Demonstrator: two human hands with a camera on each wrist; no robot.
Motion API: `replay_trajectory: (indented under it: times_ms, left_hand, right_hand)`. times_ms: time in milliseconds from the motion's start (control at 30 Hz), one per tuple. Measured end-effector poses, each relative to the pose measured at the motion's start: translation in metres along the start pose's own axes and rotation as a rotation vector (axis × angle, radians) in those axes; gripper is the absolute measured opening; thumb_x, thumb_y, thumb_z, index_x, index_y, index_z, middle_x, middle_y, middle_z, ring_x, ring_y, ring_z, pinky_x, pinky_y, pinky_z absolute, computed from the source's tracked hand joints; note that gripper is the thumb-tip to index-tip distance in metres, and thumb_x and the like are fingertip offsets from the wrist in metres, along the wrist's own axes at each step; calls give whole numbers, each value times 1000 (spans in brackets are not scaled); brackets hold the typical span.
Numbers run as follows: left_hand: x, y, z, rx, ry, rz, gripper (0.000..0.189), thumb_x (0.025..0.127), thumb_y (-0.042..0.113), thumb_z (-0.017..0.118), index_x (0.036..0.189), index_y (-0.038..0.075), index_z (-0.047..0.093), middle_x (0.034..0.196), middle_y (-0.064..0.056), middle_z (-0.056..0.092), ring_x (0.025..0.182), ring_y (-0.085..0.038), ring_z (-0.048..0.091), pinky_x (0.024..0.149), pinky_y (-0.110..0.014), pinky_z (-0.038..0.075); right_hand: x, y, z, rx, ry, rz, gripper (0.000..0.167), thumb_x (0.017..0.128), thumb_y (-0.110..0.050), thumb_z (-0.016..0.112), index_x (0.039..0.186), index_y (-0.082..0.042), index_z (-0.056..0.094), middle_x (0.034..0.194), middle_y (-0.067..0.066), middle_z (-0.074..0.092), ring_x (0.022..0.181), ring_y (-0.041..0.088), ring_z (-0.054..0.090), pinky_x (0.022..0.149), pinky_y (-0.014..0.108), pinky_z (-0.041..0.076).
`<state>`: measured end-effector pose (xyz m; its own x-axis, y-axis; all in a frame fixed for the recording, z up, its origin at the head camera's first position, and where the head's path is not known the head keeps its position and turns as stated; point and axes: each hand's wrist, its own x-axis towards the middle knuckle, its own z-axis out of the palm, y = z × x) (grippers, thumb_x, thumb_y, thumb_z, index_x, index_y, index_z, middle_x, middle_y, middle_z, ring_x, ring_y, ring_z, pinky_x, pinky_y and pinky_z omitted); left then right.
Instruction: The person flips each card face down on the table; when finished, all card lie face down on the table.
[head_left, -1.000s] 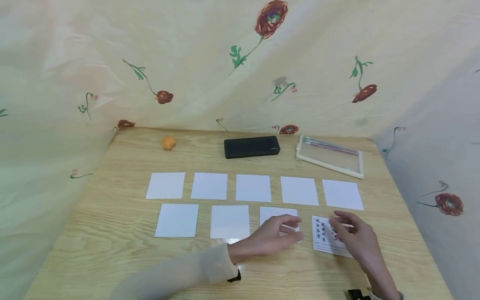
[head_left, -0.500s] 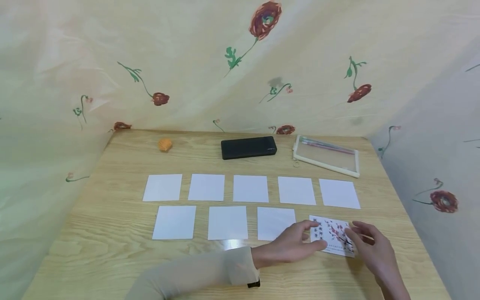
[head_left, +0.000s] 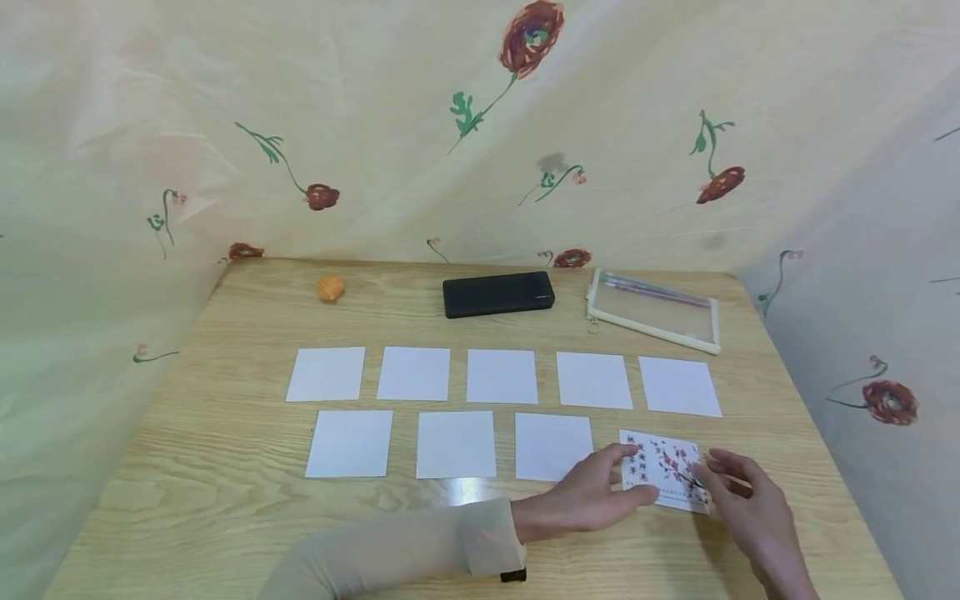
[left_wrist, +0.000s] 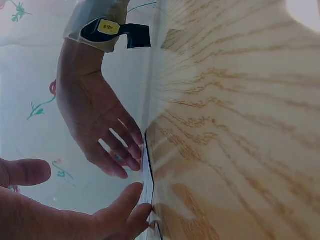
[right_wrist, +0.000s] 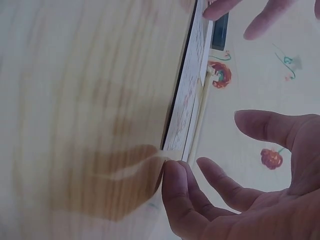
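Note:
A white card printed with a pink blossom branch and dark characters lies on the wooden table, front right. The left hand has its fingers and thumb spread at the card's left edge, fingertips touching or just over it. At the right edge is the right hand, fingers bent loosely; in the right wrist view its lowest fingertips meet the card's end, and no pinch on it shows. Left of this card lies a blank white card, its lower right corner close to the left hand.
Blank white cards, such as this one, lie in two rows on the table. Along the back are an orange lump, a black case and a clear zip pouch holding pens. Flowered cloth hangs around.
The left hand has moved right from above the neighbouring blank card to the printed card's left edge. The right hand has drawn back to the card's right edge, uncovering the blossom print.

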<state>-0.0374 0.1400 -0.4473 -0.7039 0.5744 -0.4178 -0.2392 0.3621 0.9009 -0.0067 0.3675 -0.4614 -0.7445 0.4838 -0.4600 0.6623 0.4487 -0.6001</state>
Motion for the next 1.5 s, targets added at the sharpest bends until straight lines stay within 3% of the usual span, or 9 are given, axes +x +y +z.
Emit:
replay_trajectory:
  times_ms: [267, 500, 700, 800, 900, 1033, 1167, 1333, 1500]
  left_hand:
    - [0, -1, 1, -9, 28, 7, 57, 98, 43, 67, 152, 33, 50, 155, 2, 55, 132, -18, 63, 105, -38, 56]
    - [-2, -2, 1, -17, 25, 23, 57, 99, 44, 66, 152, 33, 49, 157, 6, 53, 132, -17, 63, 104, -38, 56]
    - [0, -3, 3, -20, 16, 39, 58, 99, 43, 66, 152, 32, 49, 156, 1, 54, 131, -18, 64, 103, -35, 56]
    - [0, -5, 3, -18, 13, 39, 58, 98, 43, 66, 152, 32, 49, 156, 2, 53, 131, -18, 64, 103, -35, 57]
    - [0, -6, 2, -17, 10, 46, 58, 99, 43, 65, 153, 30, 49, 156, 3, 53, 131, -18, 64, 104, -34, 56]
    - [-1, -6, 0, -7, 3, 44, 58, 99, 44, 66, 153, 30, 48, 155, 3, 54, 131, -17, 63, 104, -35, 56]
    - [-2, -4, -2, -19, -15, 21, 58, 100, 47, 65, 153, 33, 47, 157, 1, 53, 134, -20, 63, 106, -37, 55]
    - [-2, 0, -3, -22, -10, 26, 56, 101, 52, 61, 152, 33, 49, 158, -2, 53, 135, -19, 61, 111, -36, 52]
    - [-1, 3, -4, 23, 22, 93, 49, 102, 54, 58, 147, 34, 56, 153, 7, 57, 140, -14, 57, 112, -35, 50]
  right_hand:
    - [-1, -5, 7, -2, 20, -14, 69, 106, -47, 56, 159, -5, 38, 155, 23, 44, 140, 43, 45, 85, 21, 46]
    - [-1, -8, 7, 7, 34, -9, 70, 106, -47, 55, 159, -5, 38, 155, 25, 44, 141, 46, 44, 93, 36, 52]
    - [2, -2, 1, 65, 4, -8, 73, 106, -48, 54, 160, -3, 35, 158, 27, 39, 137, 42, 47, 72, 14, 57]
    - [3, 1, -2, 81, -6, 2, 74, 106, -48, 54, 161, -2, 34, 159, 29, 37, 129, 37, 51, 70, 15, 58]
    - [4, 1, -6, 64, -8, 7, 74, 106, -49, 53, 161, -3, 34, 158, 28, 40, 109, 17, 60, 71, 17, 58]
    - [3, -1, -14, 98, -26, -1, 69, 107, -49, 51, 160, -7, 37, 129, -2, 67, 86, -10, 57, 74, 19, 58]
    - [0, -6, -21, 211, -103, -26, 68, 107, -52, 50, 159, -10, 39, 98, -34, 60, 88, -13, 61, 78, 18, 59]
    - [-6, -10, -24, 283, -249, -84, 72, 108, -58, 39, 160, -8, 35, 103, -31, 60, 96, -6, 63, 83, 17, 58]
    - [-9, -14, -13, 275, -321, -143, 71, 112, -49, 35, 159, 3, 31, 107, -28, 63, 98, -6, 64, 86, 20, 59]
